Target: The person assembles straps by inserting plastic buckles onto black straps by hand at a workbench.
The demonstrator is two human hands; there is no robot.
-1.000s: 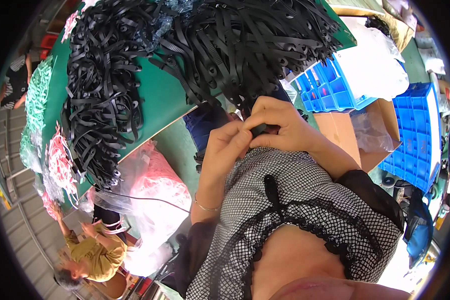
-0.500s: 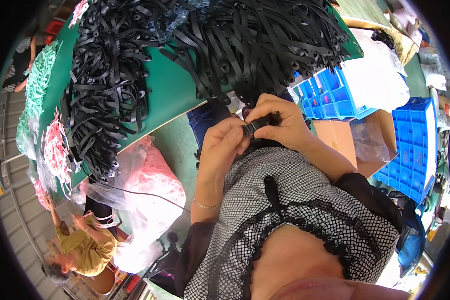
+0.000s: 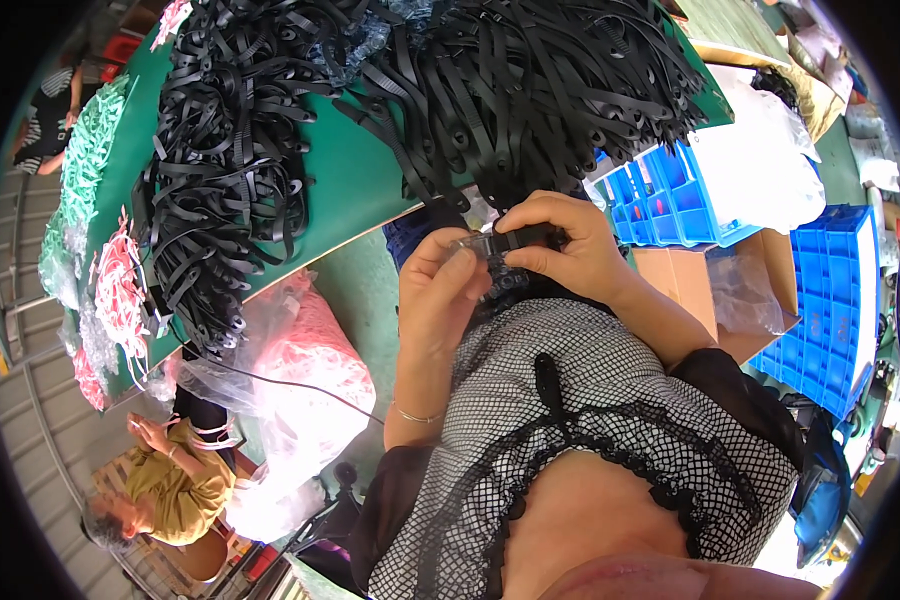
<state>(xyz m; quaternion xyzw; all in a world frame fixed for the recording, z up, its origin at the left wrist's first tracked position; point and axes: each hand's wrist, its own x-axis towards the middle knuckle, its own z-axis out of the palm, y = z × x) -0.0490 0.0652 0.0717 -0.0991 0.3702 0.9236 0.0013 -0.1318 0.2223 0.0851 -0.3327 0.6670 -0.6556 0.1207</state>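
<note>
In front of my waist, just off the table edge, both hands are raised close together. My right hand (image 3: 570,245) pinches a folded black strap (image 3: 526,238) between thumb and fingers. My left hand (image 3: 438,285) is closed at the strap's left end, its thumb against the fingers. A blurred, see-through bit shows at its fingertips, and I cannot make out what it is. Beyond my hands, a large heap of black straps (image 3: 560,90) with slots and ridges hangs over the edge of the green table (image 3: 355,180). Another heap of black straps (image 3: 225,180) lies to the left.
Pink straps (image 3: 120,290) and green straps (image 3: 95,140) lie on the table's far left. Below stands a clear bag of pink material (image 3: 315,360), crossed by a dark cord. Blue crates (image 3: 815,300) and a cardboard box (image 3: 675,285) are at right. A co-worker (image 3: 185,485) sits at lower left.
My left fingers have drawn slightly away from the right ones, and more of the black strap shows between them. The co-worker's hands have come together, away from the pink straps.
</note>
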